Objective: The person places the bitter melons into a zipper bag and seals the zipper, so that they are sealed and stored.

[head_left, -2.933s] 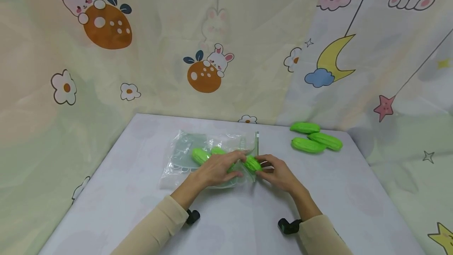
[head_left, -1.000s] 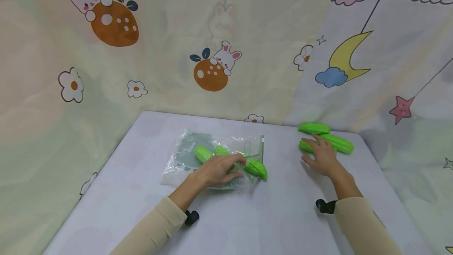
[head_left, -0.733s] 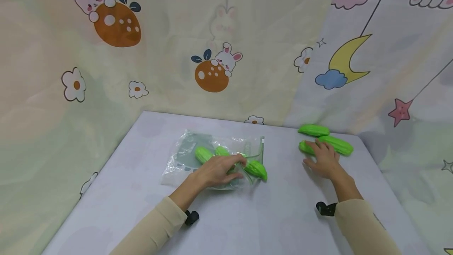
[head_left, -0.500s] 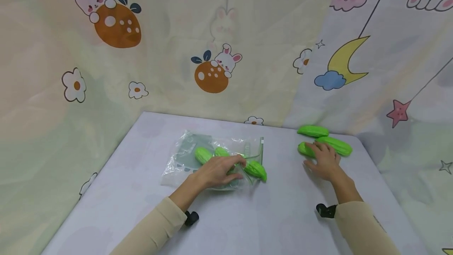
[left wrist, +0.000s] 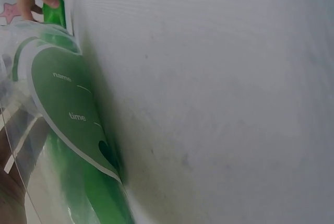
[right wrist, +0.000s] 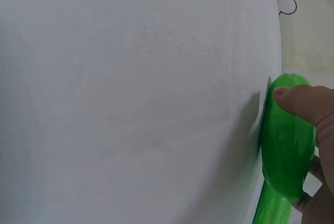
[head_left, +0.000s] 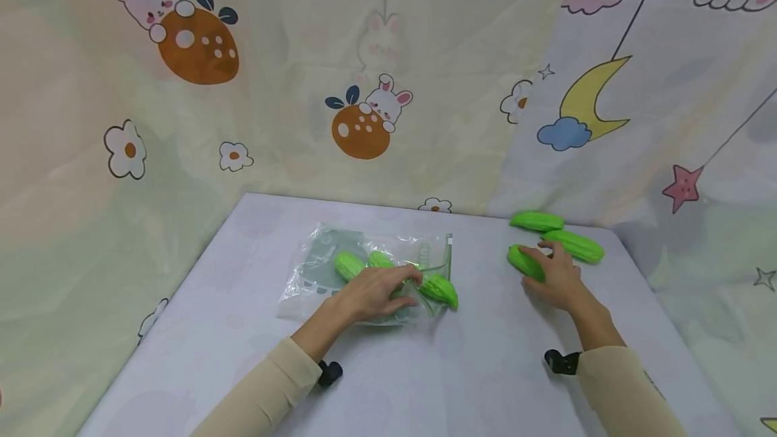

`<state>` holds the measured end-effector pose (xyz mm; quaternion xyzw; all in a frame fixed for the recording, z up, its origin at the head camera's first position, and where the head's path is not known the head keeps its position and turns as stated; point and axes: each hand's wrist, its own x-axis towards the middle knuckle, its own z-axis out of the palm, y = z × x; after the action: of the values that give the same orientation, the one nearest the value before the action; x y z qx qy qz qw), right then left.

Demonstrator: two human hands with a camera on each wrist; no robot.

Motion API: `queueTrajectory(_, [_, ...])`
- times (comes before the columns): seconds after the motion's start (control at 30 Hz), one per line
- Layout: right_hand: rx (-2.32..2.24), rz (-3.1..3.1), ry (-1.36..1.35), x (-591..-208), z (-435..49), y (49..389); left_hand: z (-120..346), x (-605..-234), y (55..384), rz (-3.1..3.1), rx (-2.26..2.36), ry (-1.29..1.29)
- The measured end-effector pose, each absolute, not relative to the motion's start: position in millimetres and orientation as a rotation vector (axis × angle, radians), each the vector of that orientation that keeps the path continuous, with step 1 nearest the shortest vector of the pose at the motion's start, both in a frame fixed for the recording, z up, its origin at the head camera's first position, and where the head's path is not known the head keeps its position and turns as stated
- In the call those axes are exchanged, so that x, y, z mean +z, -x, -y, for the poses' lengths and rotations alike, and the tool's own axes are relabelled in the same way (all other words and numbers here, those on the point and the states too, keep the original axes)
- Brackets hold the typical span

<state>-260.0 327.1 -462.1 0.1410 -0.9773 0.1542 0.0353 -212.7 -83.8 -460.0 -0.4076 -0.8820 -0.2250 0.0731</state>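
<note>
My left hand (head_left: 370, 293) holds a clear zip bag (head_left: 315, 295) near its mouth, fingers bent over the film. Two bright green bitter melons (head_left: 349, 265) show inside the bag, partly behind the hand. Another bitter melon (head_left: 442, 290) pokes out through the bag's mouth, its tip on the table. In the left wrist view, the bag's green label (left wrist: 62, 93) with "name" and "time" covers much of the melon below it. My right hand (head_left: 560, 280) grips a bitter melon (right wrist: 288, 140) between thumb and fingers, at the right side of the table.
Two more bitter melons lie behind my right hand: one (head_left: 537, 221) by the back edge and one (head_left: 577, 247) just in front of it. A white cloth covers the table (head_left: 485, 356), and a printed curtain (head_left: 273, 86) rises behind it.
My right hand has left the melon at the bag's mouth and gone right to the pile. It now grips the nearest melon, which has turned and shifted slightly forward. The left hand stays put.
</note>
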Motion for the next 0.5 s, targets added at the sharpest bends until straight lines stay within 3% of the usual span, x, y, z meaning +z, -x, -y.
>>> queueTrajectory(0.5, [0.690,2.939,-0.581,-473.8,-322.3,249.3,84.2,-457.8,211.1,2.636,-0.683,1.232])
